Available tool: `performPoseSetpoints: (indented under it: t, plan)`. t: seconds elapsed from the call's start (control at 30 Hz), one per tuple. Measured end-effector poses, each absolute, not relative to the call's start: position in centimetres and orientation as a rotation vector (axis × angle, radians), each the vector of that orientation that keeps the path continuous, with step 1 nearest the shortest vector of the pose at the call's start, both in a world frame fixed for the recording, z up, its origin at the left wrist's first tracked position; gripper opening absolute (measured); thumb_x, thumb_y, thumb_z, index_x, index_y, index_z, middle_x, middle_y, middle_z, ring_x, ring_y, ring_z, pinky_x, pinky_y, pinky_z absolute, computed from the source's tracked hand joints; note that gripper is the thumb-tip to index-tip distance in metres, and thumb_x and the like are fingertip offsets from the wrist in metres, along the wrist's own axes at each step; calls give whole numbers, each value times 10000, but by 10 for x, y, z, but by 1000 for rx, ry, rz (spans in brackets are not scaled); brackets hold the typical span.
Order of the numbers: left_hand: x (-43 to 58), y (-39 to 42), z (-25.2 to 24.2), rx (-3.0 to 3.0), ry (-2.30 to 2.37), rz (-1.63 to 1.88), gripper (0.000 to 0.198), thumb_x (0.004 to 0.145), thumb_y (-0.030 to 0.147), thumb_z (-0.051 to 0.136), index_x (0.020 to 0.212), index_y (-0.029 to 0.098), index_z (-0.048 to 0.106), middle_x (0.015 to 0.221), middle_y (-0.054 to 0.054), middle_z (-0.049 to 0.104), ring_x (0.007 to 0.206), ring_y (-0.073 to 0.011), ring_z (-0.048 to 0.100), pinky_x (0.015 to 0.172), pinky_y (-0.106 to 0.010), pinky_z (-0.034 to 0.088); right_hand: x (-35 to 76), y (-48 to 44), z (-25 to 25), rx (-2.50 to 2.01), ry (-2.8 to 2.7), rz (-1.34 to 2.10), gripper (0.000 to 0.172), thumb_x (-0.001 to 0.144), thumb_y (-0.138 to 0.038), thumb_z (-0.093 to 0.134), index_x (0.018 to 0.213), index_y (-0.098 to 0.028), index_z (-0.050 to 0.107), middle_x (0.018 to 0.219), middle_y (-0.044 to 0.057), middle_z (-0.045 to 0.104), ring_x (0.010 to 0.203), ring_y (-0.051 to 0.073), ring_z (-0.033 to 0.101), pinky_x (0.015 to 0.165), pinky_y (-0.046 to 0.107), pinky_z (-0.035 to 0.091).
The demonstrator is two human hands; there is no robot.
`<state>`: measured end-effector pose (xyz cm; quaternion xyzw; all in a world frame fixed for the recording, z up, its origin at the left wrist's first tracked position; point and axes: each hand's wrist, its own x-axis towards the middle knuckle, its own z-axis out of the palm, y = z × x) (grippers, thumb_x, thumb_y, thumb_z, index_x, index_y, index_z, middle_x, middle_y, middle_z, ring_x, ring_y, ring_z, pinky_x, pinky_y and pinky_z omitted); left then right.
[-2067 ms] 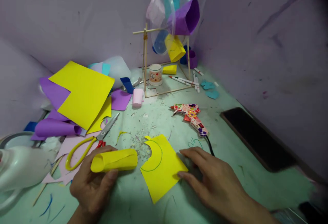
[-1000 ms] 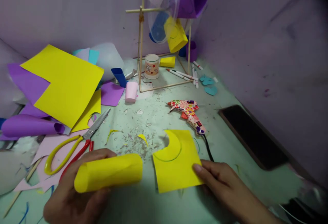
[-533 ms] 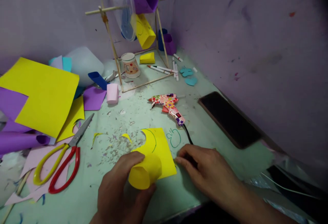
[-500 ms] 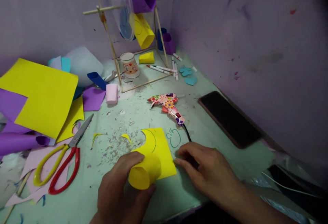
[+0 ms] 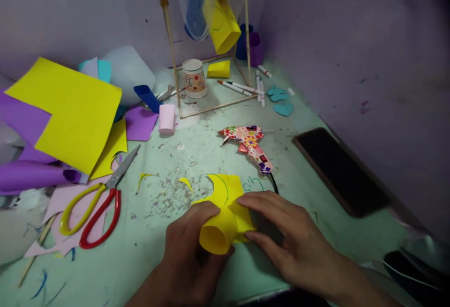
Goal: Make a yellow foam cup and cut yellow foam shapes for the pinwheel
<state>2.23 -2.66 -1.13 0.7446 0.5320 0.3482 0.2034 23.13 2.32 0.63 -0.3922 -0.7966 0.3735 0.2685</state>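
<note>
Your left hand (image 5: 190,250) curls closed around a rolled tube of yellow paper (image 5: 215,235), with the thumb over its top and its open end facing you. Your right hand (image 5: 286,239) lies flat and spread, gripping nothing. Its fingertips press a yellow paper square with a curved cut-out (image 5: 227,190), which touches the tube. Both sit on the pale green worktop (image 5: 309,194), just nearer you than the flower-patterned hot glue gun (image 5: 250,144). Yellow-and-red-handled scissors (image 5: 94,204) lie well left of the glue gun, and a dark flat phone (image 5: 341,171) lies to its right.

Open desk (image 5: 316,204) lies at lower right between the glue gun (image 5: 248,142) and the phone (image 5: 341,171). Scissors (image 5: 94,199) and paper sheets (image 5: 70,110) block the left; the stick frame (image 5: 172,58) blocks top centre.
</note>
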Motion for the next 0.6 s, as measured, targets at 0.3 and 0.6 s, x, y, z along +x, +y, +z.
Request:
performPoseSetpoints:
  t: [0.3, 0.6]
  plan:
    - [22, -26, -1, 1640, 1501, 1108, 372, 752, 294, 659, 1102, 258, 538, 1001, -34, 679, 881, -192, 666, 734, -292, 561, 221, 21, 7, -1117, -2039, 1148, 540, 754, -285, 684, 1243, -250, 457, 1221, 100, 563, 1161, 269, 512, 991, 481, 415]
    - [28, -16, -3, 717, 1067, 1238, 538, 596, 448, 771, 1019, 231, 519, 1116, -90, 665, 996, -293, 647, 816, -408, 546, 200, 26, 12, -924, -1159, 1950, 817, 523, -509, 821, 1204, -265, 440, 1199, 128, 576, 1094, 297, 587, 922, 460, 475]
